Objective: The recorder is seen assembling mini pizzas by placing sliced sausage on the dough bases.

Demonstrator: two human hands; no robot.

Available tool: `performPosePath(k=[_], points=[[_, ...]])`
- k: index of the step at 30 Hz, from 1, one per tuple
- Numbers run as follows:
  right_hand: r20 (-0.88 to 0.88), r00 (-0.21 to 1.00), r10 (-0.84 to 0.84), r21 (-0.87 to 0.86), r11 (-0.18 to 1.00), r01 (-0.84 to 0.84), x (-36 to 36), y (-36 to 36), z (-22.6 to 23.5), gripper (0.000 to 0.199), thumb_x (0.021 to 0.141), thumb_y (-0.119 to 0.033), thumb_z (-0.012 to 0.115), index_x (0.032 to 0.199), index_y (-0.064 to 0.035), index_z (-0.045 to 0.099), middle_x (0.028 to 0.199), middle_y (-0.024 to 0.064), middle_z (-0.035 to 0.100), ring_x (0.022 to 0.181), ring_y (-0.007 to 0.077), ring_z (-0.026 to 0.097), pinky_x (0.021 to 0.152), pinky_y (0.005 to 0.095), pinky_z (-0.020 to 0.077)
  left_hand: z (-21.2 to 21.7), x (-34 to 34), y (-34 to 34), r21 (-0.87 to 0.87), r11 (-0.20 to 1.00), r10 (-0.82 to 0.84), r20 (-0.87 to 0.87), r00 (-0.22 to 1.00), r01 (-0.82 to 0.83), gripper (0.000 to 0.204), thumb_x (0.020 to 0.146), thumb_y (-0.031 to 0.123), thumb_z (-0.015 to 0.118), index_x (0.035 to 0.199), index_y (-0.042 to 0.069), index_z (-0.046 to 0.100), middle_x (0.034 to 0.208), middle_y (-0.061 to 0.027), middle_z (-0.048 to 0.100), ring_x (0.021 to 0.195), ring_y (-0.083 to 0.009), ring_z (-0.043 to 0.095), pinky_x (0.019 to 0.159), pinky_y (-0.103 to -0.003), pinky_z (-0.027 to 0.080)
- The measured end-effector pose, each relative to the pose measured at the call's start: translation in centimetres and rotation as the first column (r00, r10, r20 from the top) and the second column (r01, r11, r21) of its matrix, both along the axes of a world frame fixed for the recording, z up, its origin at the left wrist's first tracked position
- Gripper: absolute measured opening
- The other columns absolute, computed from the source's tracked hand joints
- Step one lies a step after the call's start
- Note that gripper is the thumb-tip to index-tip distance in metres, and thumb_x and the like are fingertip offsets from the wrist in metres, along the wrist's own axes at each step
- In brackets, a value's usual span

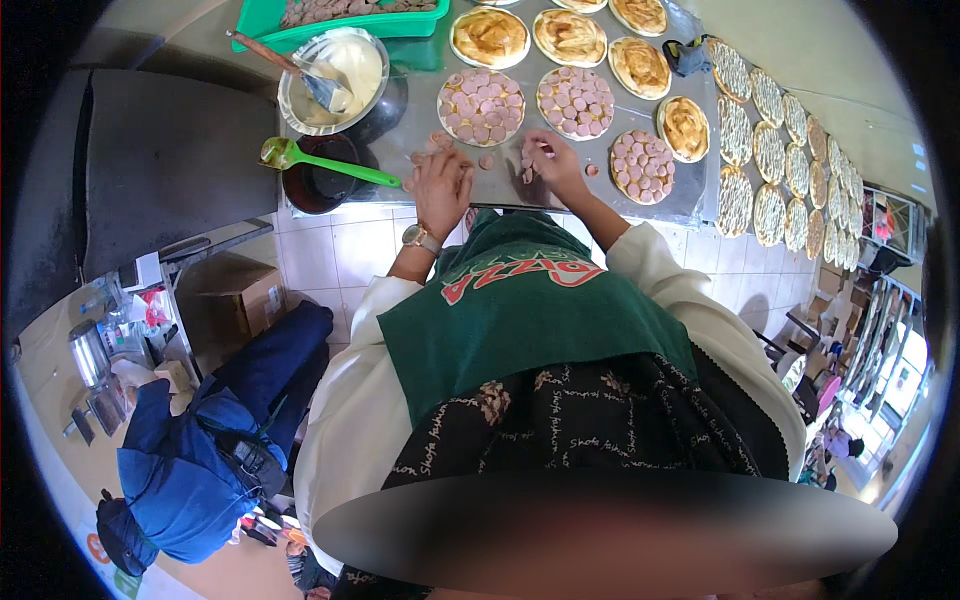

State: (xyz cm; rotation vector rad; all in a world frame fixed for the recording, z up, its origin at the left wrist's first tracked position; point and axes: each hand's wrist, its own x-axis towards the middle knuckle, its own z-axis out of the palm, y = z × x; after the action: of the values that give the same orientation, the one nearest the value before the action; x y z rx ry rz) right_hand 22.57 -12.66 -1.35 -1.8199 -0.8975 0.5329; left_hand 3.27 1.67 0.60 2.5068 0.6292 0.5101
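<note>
My left hand [442,190], with a watch on its wrist, rests on the metal table with its fingers stretched forward, touching a few loose pink sausage slices [440,139]. To its right, my right hand [556,165] has its fingers curled around some sausage slices [528,160] close to the table top. A single slice [486,162] lies between the hands. Just beyond are a pizza base covered with sausage slices [481,107] and a second one [576,104]. A third sausage-topped base [642,167] sits right of my right hand.
Several sauce-covered bases [489,38] fill the back. At left stand a bowl of cream-coloured sauce [362,65] with a brush, a dark bowl [308,188] with a green spatula [345,168] across it, and a green tray [262,22]. Many striped pizzas [735,130] lie far right.
</note>
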Motion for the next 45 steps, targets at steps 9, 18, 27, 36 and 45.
performPosePath(k=[9,18,27,36,45], points=[[-0.884,0.287,-0.369,-0.257,0.897,0.36,1.5,4.4,0.6,0.043,0.095,-0.043,0.054,0.119,-0.0066,0.053,0.102,0.0047,0.059,0.07,0.0184,0.054,0.055,0.0309,0.0426,-1.0,6.6,4.3,-0.356,0.832,0.509,0.189,0.839,-0.425,0.043,0.097,0.037,0.049,0.119,0.001,0.06,0.118,-0.0205,0.061,0.114,-0.0381,0.049,0.098,-0.045,0.038],[-0.909,0.227,-0.35,-0.29,0.921,0.259,3.3,5.1,-1.6,0.033,0.092,-0.046,0.057,0.091,-0.0129,0.056,0.08,0.0014,0.051,0.063,0.0142,0.044,0.052,0.0283,0.0372,-1.4,9.8,7.3,-0.472,0.645,0.58,-0.209,0.787,-0.601,0.055,0.1,0.052,0.031,0.127,0.016,0.063,0.128,-0.0126,0.058,0.122,-0.0369,0.043,0.105,-0.052,0.028],[-0.839,0.4,-0.369,-0.284,0.924,0.257,3.1,5.5,-1.7,0.03,0.096,-0.039,0.053,0.097,-0.0102,0.061,0.085,0.0023,0.059,0.076,0.0148,0.052,0.066,0.0289,0.0455,-1.1,10.2,6.9,-0.095,0.906,0.398,-0.142,0.906,-0.413,0.058,0.097,0.058,0.035,0.115,0.017,0.071,0.131,-0.0088,0.055,0.122,-0.0339,0.043,0.101,-0.052,0.03],[-0.875,0.361,-0.321,-0.233,0.935,0.268,3.2,4.8,-1.4,0.029,0.095,-0.035,0.056,0.103,-0.0078,0.061,0.088,0.0032,0.06,0.08,0.0166,0.055,0.072,0.0303,0.048,-2.4,10.5,7.8,-0.149,0.872,0.48,0.077,0.874,-0.466,0.029,0.092,0.035,0.056,0.105,0.014,0.071,0.117,-0.0095,0.059,0.109,-0.031,0.052,0.094,-0.049,0.036],[0.11,0.991,0.072,-0.007,0.997,-0.072,3.0,7.6,3.5,0.02,0.084,-0.005,0.067,0.103,-0.0099,0.07,0.099,0.0086,0.058,0.082,0.0216,0.058,0.071,0.0308,0.0496,0.2,6.8,5.3,-0.208,0.877,0.473,0.221,0.853,-0.432,0.014,0.085,0.014,0.064,0.097,0.009,0.069,0.1,-0.0095,0.062,0.097,-0.0317,0.056,0.086,-0.043,0.043]])
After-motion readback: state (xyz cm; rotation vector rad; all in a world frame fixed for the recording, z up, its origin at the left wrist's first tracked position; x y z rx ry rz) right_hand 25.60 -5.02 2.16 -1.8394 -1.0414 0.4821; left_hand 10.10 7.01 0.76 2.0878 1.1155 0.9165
